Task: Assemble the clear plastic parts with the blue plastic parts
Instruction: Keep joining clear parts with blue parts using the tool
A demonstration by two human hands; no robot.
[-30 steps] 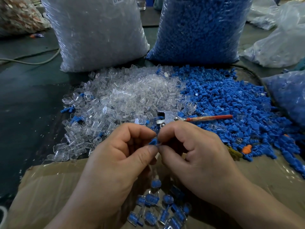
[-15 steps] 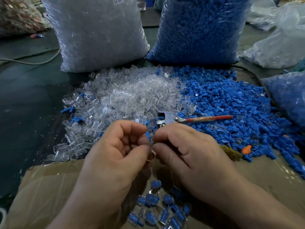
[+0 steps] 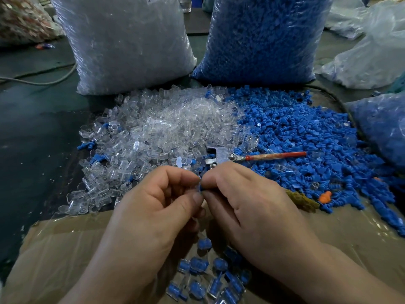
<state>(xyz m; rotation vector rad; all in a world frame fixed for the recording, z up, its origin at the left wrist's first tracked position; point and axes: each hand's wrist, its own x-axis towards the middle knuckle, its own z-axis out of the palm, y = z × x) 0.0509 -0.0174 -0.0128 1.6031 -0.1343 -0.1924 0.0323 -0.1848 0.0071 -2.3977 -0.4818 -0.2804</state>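
Note:
My left hand (image 3: 153,213) and my right hand (image 3: 247,205) meet fingertip to fingertip over the near edge of the heaps. Between them they pinch a small blue part (image 3: 199,187); most of it is hidden by the fingers, and any clear part there cannot be made out. A heap of clear plastic parts (image 3: 166,126) lies ahead on the left. Beside it on the right spreads a heap of blue plastic parts (image 3: 306,137). Several assembled clear-and-blue pieces (image 3: 206,279) lie on the cardboard box (image 3: 50,249) below my hands.
A metal tool with a red handle (image 3: 252,156) lies where the two heaps meet. A big bag of clear parts (image 3: 127,42) and a big bag of blue parts (image 3: 263,38) stand behind. More bags sit at right (image 3: 381,126). An orange piece (image 3: 325,196) lies among the blue.
Both hands have stayed together in front of the heaps, shifting only slightly. The fingertips have worked the small blue part between them.

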